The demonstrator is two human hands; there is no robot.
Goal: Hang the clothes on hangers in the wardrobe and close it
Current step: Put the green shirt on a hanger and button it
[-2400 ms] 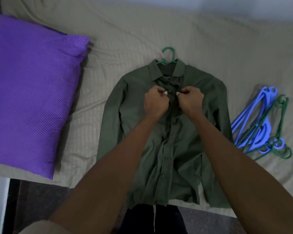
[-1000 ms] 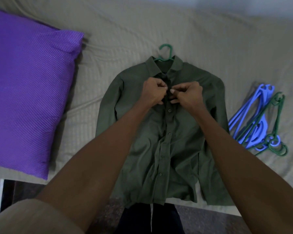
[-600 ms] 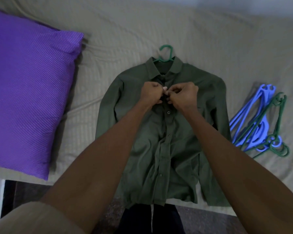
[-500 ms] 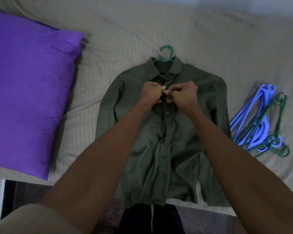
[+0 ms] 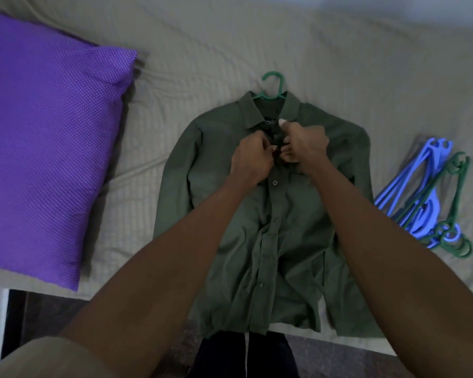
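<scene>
Frame centre, on bed (image 5: 257,50) | left hand (image 5: 250,159), right hand (image 5: 305,144) pinching green shirt (image 5: 271,214) placket below collar | risk: tugging unseats hanger (image 5: 271,85), button slips.

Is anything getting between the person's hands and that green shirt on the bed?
No. Both the left hand and right hand already pinch the shirt near the collar, with nothing between. The spare hangers and pillow lie off to the sides. The wardrobe is out of view.
</scene>
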